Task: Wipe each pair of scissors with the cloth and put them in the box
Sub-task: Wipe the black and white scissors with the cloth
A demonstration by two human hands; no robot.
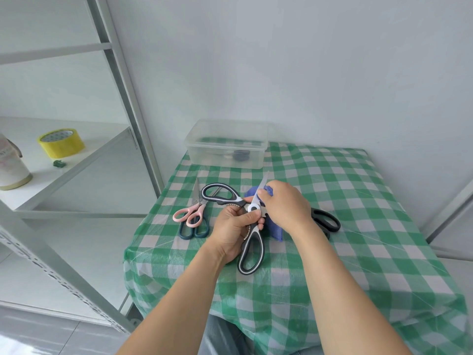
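**Mia:** Where are the big black and white scissors (254, 208)?

**Ben:** In the air, over the middle of the table (345, 201). They are wide open. 1 handle points to the left edge and 1 points to the near edge.

**Mia:** What is the left hand (234, 228) doing?

**Ben:** Its fingers are curled tight round the scissors, near the round pin.

**Mia:** And the right hand (284, 204)?

**Ben:** It pinches the blue cloth (275, 231) on the blade that sticks up. The rest of the cloth hangs down under the hand.

**Mia:** Where is the box (204, 155)?

**Ben:** At the far left corner of the table. It is see-through and has no lid on. Something dark (240, 156) lies inside, but I cannot tell what.

**Mia:** Are there more scissors?

**Ben:** Yes, 3. The pink scissors (197, 208) lie on top of the dark blue scissors (185, 237), near the left edge. The black scissors (317, 213) lie behind the right hand.

**Mia:** What is on the shelf (76, 162)?

**Ben:** A yellow tape roll (61, 143).
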